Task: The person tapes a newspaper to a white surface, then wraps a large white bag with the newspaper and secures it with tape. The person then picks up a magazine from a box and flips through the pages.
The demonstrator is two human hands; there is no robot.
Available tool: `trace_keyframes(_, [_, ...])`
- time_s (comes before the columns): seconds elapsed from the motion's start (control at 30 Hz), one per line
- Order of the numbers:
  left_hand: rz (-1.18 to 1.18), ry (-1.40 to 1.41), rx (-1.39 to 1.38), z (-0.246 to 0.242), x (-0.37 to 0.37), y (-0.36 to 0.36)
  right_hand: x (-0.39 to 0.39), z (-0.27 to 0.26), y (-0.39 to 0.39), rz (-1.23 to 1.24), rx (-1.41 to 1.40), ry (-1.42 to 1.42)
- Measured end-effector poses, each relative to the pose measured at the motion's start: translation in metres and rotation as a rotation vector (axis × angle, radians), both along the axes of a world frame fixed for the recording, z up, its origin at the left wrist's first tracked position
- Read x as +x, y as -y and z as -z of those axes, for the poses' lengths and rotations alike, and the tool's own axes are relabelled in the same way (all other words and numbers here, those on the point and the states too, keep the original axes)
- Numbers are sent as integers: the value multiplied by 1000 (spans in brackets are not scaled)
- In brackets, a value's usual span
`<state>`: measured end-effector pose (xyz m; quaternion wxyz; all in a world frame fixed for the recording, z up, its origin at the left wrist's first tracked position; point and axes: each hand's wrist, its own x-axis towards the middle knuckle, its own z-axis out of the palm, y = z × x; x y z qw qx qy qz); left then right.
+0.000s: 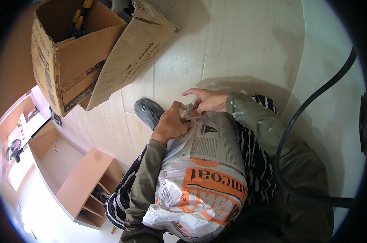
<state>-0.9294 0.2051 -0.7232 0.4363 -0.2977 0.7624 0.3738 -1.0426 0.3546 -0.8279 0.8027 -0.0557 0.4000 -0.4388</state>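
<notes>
A white and orange plastic sack of skim coat (pixel 201 194) lies across my lap, its crumpled end towards me. A printed newspaper sheet (pixel 217 142) covers its far part. My left hand (pixel 173 123) grips the newspaper's far left edge, fingers bent and fingertips facing right. Opposite it, my right hand (pixel 209 101) pinches the same edge with its lower fingers, while one finger points out to the left. The fingertips of both hands are close together. Folded paper between them is partly hidden, so its exact shape cannot be made out.
An opened cardboard box (pixel 80 63) at upper left holds yellow-and-black handled tools (pixel 78 21). A black cable (pixel 305 112) curves down the right side. Below the box stand a pedestal fan (pixel 16 148) and a wooden shelf unit (pixel 89 182). My grey shoe (pixel 148 111) rests on the pale floor (pixel 177 70).
</notes>
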Motion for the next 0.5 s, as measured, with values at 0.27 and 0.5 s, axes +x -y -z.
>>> trace_keyframes(0.27, [-18,-27,4,3,3,0,13,3,9,-92,10,-245])
trace_keyframes(0.5, [46,-82,-41,4,5,-1,8,1,16,-280,45,-359])
